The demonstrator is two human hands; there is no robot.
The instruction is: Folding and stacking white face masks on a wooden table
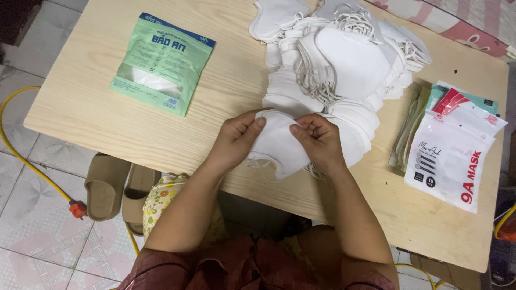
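Head view shows the left hand (234, 139) and right hand (318, 140) with fingers pinching a white mask's (277, 147) top edge, which looks light, soft and floppy, best held by its edges.

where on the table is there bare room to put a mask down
Bare wood lies between the green pouch and the mask pile, and along the near edge left of the left hand. Crowded from the pile to the stacked packets.
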